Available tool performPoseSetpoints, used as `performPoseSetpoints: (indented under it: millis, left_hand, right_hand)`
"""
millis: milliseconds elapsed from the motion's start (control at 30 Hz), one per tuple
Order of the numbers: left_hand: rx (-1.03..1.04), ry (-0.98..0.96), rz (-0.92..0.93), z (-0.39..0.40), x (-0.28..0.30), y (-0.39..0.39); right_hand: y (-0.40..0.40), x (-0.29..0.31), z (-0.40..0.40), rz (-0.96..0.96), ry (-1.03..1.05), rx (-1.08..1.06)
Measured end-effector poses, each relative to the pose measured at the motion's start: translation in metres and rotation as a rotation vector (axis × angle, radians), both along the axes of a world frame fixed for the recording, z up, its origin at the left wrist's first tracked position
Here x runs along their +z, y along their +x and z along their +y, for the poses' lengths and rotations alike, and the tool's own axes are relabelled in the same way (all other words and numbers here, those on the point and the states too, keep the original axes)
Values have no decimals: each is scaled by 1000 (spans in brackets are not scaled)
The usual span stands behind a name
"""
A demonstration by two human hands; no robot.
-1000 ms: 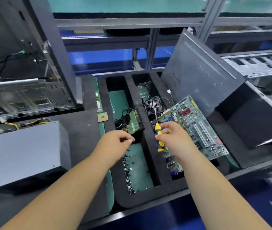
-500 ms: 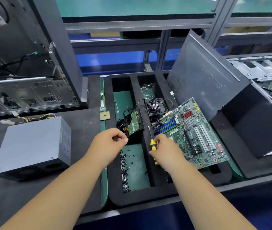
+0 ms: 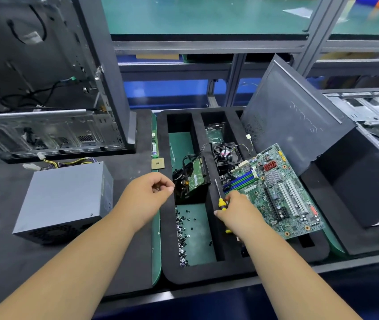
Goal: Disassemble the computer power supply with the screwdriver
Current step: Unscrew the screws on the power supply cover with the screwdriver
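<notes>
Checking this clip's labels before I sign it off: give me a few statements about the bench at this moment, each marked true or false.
1. The right hand grips the yellow-handled screwdriver. True.
2. The power supply lies inside the foam tray. False: it sits on the black mat to the tray's left.
3. Loose screws lie in the tray's left compartment. True.
4. The left hand rests on the power supply. False: it hovers by the tray's left edge, fingers curled.
5. The motherboard lies at the tray's right side. True.
</notes>
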State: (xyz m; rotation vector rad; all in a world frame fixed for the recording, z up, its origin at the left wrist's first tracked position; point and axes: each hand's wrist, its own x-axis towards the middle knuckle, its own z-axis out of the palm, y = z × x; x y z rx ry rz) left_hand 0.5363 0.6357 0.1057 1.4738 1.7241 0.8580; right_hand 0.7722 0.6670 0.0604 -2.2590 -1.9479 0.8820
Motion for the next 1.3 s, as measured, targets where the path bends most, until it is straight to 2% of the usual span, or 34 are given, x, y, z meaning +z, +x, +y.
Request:
performPoseSetpoints:
  millis: [233, 467, 533, 633, 700, 767, 833, 867, 967, 1167, 1300]
  left_hand:
    - [45, 57, -46, -4, 9, -55]
    - [98, 104, -88, -9, 16, -138]
    - [159, 135, -50, -10, 14, -168]
    - [362, 151, 44, -15, 7, -216]
    - [464, 44, 31, -18, -2, -245]
    - [479, -201, -40, -21, -10, -263]
    - [419, -409, -150, -24, -20, -272]
    - [378, -452, -187, -26, -25, -274]
    - [262, -486, -197, -26, -39, -275]
    - [193, -542, -199, -25, -44, -266]
    - [257, -536, -402, -27, -45, -252]
  right_hand:
    - [-24, 20, 3, 34, 77, -68]
    - [-115, 45, 2, 120, 119, -31]
    - [-149, 49, -2, 138, 117, -13]
    - [-199, 48, -6, 210, 98, -2]
    - [-229, 46, -7, 271, 55, -13]
    - [-254, 42, -6, 321, -42, -46]
    - [-271, 37, -8, 492, -179, -181]
    - [-277, 33, -9, 605, -237, -272]
    - [-283, 25, -11, 757, -247, -410]
    - [-287, 27, -15, 860, -260, -384]
    - [-285, 30, -16, 964, -323, -299]
